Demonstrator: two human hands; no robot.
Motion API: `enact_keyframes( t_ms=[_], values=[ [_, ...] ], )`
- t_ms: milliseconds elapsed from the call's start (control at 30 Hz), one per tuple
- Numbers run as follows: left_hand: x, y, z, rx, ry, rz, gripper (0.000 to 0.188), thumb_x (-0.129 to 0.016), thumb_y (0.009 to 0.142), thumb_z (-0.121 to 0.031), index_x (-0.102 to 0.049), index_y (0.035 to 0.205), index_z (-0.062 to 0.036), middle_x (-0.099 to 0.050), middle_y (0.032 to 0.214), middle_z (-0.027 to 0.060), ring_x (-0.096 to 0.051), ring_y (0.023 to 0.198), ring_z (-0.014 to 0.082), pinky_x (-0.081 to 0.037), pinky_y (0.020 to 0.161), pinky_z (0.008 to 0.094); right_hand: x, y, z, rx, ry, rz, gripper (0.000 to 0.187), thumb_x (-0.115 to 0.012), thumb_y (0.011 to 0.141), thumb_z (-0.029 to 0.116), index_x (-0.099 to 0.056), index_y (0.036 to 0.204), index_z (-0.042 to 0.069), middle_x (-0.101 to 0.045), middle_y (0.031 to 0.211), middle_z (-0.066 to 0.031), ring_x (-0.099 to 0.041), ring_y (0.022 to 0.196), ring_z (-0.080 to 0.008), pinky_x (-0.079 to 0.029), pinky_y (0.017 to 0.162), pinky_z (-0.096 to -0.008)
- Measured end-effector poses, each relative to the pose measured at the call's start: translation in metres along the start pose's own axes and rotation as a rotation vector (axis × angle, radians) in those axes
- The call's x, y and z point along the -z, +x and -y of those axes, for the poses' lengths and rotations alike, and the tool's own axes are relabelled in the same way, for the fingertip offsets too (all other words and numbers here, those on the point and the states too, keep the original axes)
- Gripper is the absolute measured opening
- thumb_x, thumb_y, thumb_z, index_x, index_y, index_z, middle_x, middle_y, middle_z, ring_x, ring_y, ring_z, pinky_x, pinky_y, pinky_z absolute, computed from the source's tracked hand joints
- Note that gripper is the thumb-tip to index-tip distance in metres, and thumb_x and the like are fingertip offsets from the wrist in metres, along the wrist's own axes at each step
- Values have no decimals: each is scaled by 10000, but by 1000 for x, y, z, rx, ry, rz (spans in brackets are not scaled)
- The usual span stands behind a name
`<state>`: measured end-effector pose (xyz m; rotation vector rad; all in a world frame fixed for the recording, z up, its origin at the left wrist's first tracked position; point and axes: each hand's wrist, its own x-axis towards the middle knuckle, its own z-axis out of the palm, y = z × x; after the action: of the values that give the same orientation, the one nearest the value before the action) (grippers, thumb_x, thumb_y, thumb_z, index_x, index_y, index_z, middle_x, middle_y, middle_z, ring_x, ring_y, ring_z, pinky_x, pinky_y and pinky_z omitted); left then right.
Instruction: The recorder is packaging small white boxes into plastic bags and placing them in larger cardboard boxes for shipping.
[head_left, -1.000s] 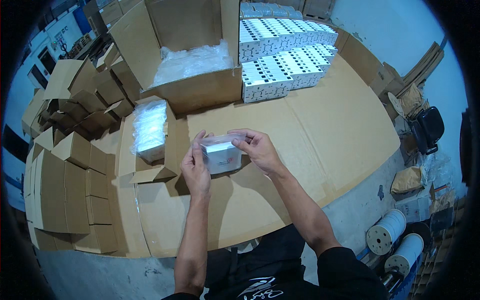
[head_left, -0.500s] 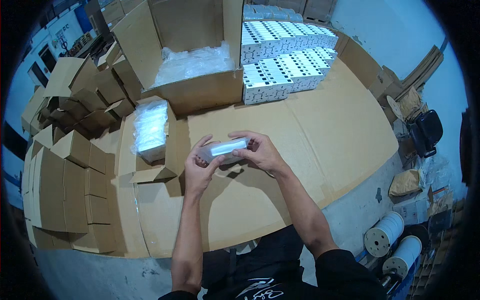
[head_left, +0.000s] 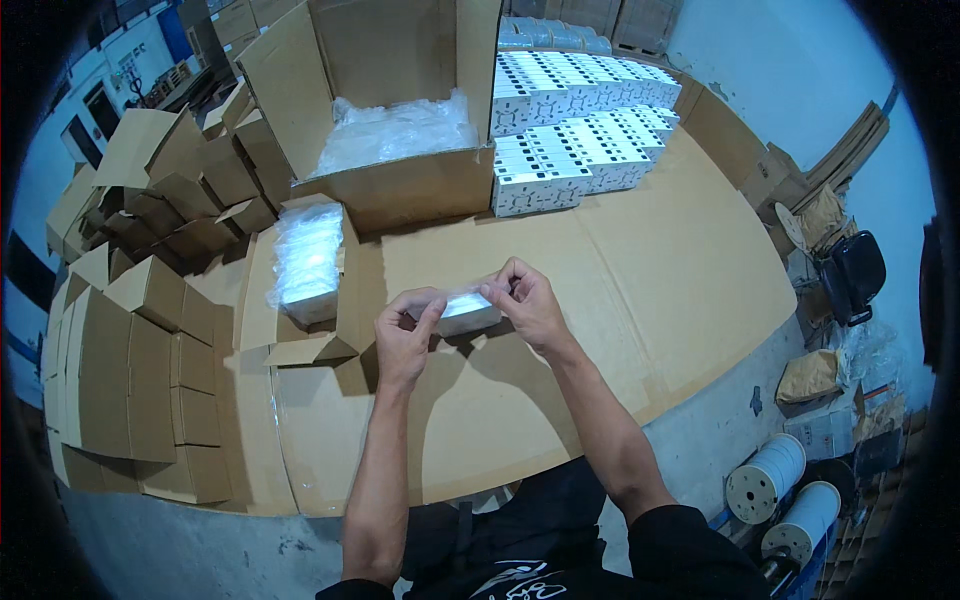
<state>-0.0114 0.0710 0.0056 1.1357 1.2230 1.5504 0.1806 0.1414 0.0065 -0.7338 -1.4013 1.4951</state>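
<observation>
Between my hands is a small white box in a clear plastic bag (head_left: 470,318), just above or on the cardboard-covered table (head_left: 690,270); I cannot tell whether it touches. My left hand (head_left: 405,340) pinches the bag's left end between thumb and fingers. At the right end, my right hand (head_left: 527,310) pinches the clear plastic near the top edge. To the left of my hands, an open carton (head_left: 345,290) holds a row of plastic-wrapped white boxes (head_left: 307,262).
A large open carton (head_left: 400,195) with clear plastic bags (head_left: 395,130) stands at the back. Beside it are stacked white boxes (head_left: 545,190). Brown cartons (head_left: 150,370) line the left side. Cable spools (head_left: 765,475) and a black chair (head_left: 850,275) are off the table's right edge.
The wrapped box has tilted and come lower, showing more of its white front face. My right hand has shifted up to the plastic's edge, its fingers now more bent.
</observation>
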Motion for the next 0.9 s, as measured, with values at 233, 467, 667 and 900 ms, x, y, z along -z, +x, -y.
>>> enact_keyframes(
  t_ms=[233, 467, 667, 900],
  values=[
    [-6, 4, -2, 40, -89, -143, 194, -786, 928, -177, -636, 920, -54, -658, 875, -7, -557, 766, 38, -447, 665, 212, -16, -7, 28, 154, -36, -31, 256, -652, 974, 47, -615, 1226, 20, -675, 1103, -77, -631, 966, -118, -523, 860, -292],
    [-7, 4, -2, 54, -35, -132, 195, -769, 941, -179, -615, 913, -62, -624, 838, -25, -541, 755, 33, -437, 653, 209, -1, -8, 24, 16, -214, 125, 215, -633, 935, -2, -704, 1138, -2, -687, 1116, -68, -612, 1016, -118, -512, 882, -275],
    [-3, 3, 7, -73, -56, -276, 226, -768, 931, -170, -590, 935, -31, -638, 907, 32, -571, 821, 94, -476, 745, 271, -9, -4, 26, -64, -195, 120, 235, -684, 928, 45, -697, 1156, -9, -696, 1072, -60, -624, 952, -118, -526, 831, -278],
    [-21, -7, -37, -816, 844, 98, 330, -792, 783, -5, -684, 1091, -51, -693, 1068, 106, -633, 1067, 337, -495, 984, 430, 1, -7, 23, -79, -164, 127, 230, -684, 932, 68, -701, 1149, -5, -711, 1049, -58, -645, 961, -132, -536, 854, -291]
  ],
)
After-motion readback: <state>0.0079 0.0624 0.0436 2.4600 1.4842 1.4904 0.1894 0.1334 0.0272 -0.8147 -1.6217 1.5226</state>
